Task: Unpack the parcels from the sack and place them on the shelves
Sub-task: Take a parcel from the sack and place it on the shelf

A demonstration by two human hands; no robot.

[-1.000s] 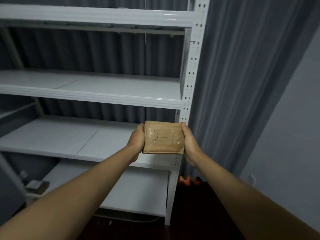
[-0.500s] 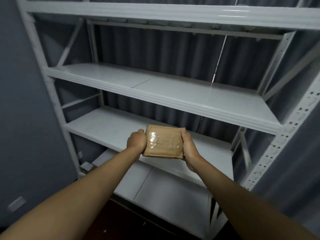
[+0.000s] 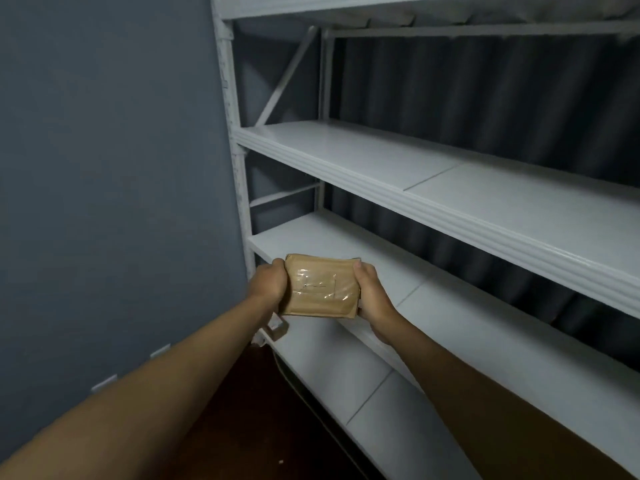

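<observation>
mid-placement by the look of it. brown taped parcel (image 3: 320,285) held up in the air between both hands, left hand (image 3: 268,281) curled round its left edge, right hand (image 3: 372,295) wrapped round the right edge, so a firm two-handed grip. hovering just in front of the left end of the middle shelf (image 3: 450,306), not resting on it yet. next up probably: push forward over the shelf edge, set it down flat, then let go. no sack in view.

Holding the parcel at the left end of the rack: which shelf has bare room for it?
The middle shelf, just behind the parcel, shows bare board from the left upright rightward. The upper shelf is bare too. Nothing crowded in view.
</observation>
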